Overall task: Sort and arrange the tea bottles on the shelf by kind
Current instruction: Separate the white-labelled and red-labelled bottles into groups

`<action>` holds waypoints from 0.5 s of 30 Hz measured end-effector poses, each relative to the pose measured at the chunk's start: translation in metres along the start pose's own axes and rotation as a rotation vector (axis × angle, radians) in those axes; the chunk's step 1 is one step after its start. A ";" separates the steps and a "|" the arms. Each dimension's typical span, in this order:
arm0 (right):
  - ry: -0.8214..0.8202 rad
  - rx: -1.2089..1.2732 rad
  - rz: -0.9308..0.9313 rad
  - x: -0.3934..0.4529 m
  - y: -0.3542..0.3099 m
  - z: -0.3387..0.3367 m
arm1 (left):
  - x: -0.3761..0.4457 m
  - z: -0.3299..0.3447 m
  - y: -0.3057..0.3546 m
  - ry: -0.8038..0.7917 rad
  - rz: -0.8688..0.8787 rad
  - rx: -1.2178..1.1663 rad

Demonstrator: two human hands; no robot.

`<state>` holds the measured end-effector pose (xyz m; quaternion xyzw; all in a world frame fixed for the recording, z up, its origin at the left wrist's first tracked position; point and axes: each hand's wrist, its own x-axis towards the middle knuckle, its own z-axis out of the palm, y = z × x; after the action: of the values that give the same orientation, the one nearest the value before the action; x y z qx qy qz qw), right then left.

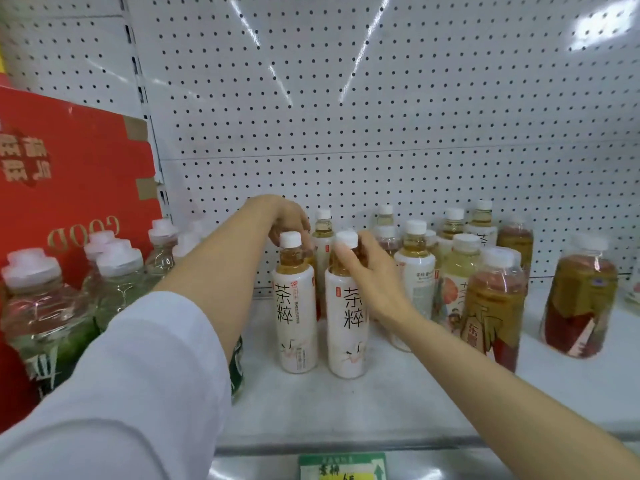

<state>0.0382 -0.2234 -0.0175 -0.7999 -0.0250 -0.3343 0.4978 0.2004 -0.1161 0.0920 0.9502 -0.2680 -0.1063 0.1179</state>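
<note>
Two white-label tea bottles stand side by side on the shelf (pixel 346 407), both with amber tea and white caps. My left hand (pixel 289 220) reaches over from behind, and its thumb and fingers close around the neck of the left bottle (pixel 296 317). My right hand (pixel 369 275) wraps the neck of the right bottle (pixel 346 327), thumb across the front. To their right, a mixed cluster holds pale tea bottles (pixel 414 271) and amber bottles with red and gold labels (pixel 493 306). One more amber bottle (pixel 580 299) stands apart at the far right.
Several green-label bottles (pixel 45 306) with white caps crowd the left side, partly hidden by my left sleeve. A red carton (pixel 69 168) leans behind them. A white pegboard (pixel 346 98) backs the shelf. A green and yellow price tag (pixel 341 467) hangs on the front rail.
</note>
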 end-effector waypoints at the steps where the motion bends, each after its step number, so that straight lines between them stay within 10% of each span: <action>1: -0.021 0.010 0.004 0.003 0.001 -0.004 | 0.006 0.000 -0.001 0.008 0.006 0.010; 5: 0.021 0.072 0.055 0.039 -0.009 -0.021 | 0.020 -0.008 -0.008 0.049 0.043 0.137; 15: -0.368 -0.770 0.293 0.110 -0.018 -0.020 | -0.027 -0.092 0.002 0.191 0.217 -0.049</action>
<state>0.1068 -0.2627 0.0641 -0.9681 0.1266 -0.0974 0.1932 0.2015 -0.0874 0.1839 0.9183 -0.3543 -0.0086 0.1767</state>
